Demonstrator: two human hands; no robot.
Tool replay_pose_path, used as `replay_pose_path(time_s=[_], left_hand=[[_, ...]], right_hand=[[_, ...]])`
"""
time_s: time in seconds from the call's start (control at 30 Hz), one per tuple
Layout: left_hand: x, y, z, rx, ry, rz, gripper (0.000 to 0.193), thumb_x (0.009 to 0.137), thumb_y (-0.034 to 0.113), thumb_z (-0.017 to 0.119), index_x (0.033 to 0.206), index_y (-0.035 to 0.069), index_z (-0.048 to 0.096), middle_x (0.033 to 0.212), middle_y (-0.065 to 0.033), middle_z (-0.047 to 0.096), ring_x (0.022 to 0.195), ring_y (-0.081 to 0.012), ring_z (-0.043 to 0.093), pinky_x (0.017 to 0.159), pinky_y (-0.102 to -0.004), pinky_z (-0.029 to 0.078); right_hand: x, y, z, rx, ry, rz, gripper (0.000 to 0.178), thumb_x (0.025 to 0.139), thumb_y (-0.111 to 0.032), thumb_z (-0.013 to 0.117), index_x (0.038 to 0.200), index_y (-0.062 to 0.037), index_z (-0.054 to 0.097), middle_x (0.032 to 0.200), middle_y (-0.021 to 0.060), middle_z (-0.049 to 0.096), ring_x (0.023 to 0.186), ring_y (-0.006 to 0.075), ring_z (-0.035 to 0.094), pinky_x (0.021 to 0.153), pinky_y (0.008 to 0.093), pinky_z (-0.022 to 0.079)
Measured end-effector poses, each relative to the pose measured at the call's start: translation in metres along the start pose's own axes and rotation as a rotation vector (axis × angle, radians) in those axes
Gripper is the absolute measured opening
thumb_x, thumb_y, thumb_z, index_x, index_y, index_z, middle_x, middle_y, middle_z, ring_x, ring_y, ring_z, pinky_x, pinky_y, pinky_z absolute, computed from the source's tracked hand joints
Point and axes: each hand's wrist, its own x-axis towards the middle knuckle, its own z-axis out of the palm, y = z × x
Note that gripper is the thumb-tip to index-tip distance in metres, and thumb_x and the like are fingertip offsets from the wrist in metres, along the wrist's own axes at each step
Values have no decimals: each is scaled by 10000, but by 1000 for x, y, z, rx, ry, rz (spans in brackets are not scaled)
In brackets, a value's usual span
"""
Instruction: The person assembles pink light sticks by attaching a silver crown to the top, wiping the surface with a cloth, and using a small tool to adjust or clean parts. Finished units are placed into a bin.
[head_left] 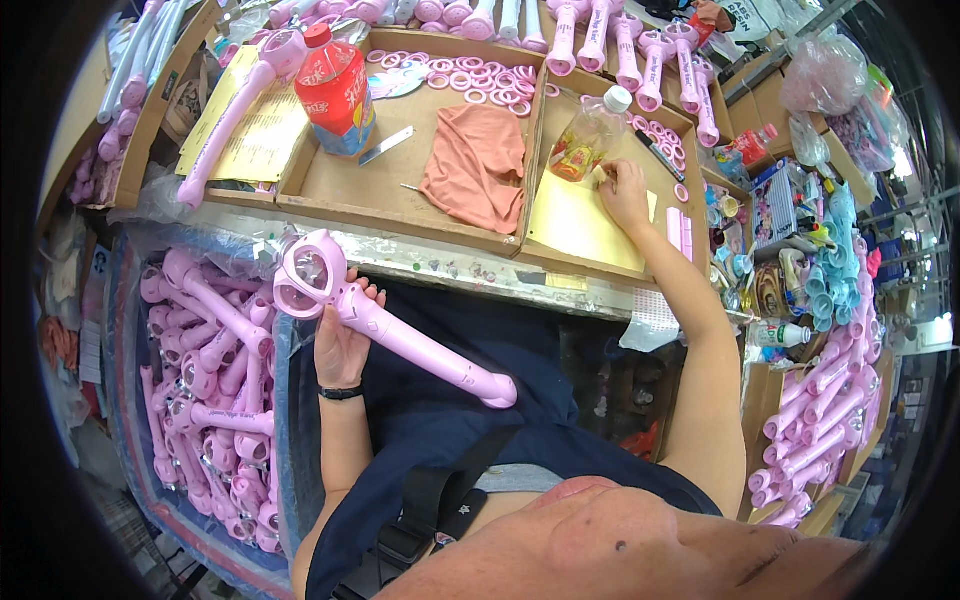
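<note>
My left hand (342, 345) is wrapped round a pink toy wand (425, 352) just below its round head with clear windows. The wand slants down to the right across my lap, its thick end lowest. Over in the cardboard tray, my right hand (628, 192) has its fingers drawn together at the upper part of a yellow sheet (575, 228). What lies between those fingertips is too small to make out. Right behind that hand a clear bottle with a white cap (590, 135) stands on the sheet's far side.
Left of my lap, a lined bin (125, 400) holds many pink wands. The cardboard tray (400, 215) contains pink rings (480, 80), an orange cloth (475, 165) and a red-capped drink bottle (335, 95). More wands (825, 420) are stacked at the right.
</note>
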Motion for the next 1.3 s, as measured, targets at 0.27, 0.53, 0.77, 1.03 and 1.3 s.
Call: replay_pose_path(time_s=[0.27, 0.53, 0.77, 1.03, 1.3], left_hand=[[-1, -2, 0, 8, 31, 7, 580, 906, 274, 596, 1328, -46, 360, 1219, -160, 514, 1155, -274, 513, 1070, -442, 358], [1, -2, 0, -3, 3, 2, 558, 914, 265, 582, 1323, -47, 366, 1228, -169, 509, 1160, -276, 509, 1074, -444, 352], [2, -2, 1, -2, 11, -2, 544, 920, 260, 573, 1321, -45, 368, 1212, -160, 515, 1162, -273, 506, 1082, -440, 342], [2, 3, 3, -235, -78, 109, 615, 832, 234, 693, 1299, -24, 388, 1227, -150, 497, 1185, -275, 487, 1117, -435, 283], [-10, 20, 11, -372, -296, 190, 864, 741, 311, 742, 1451, 217, 259, 1468, -106, 330, 1388, -408, 141, 1107, -616, 94]], right_hand=[[0, -4, -2, -72, -9, 27, 288, 710, -36, 577, 998, -39, 580, 966, 159, 550, 939, 329, 507, 843, 418, 417], [0, -15, -10, -50, 7, 5, 241, 703, -25, 567, 927, -42, 657, 964, 130, 573, 921, 313, 525, 832, 396, 435], [-3, -5, -6, 49, 33, 12, 173, 729, -22, 574, 889, -38, 639, 1031, 127, 579, 953, 306, 540, 816, 379, 460], [-2, 22, -3, 503, 76, 329, 78, 770, -11, 533, 834, -17, 578, 1072, 125, 557, 991, 197, 541, 800, 286, 456], [9, 39, -15, 783, 412, 488, 138, 846, -23, 538, 983, -36, 533, 1017, 55, 563, 827, 97, 502, 756, 220, 412]])
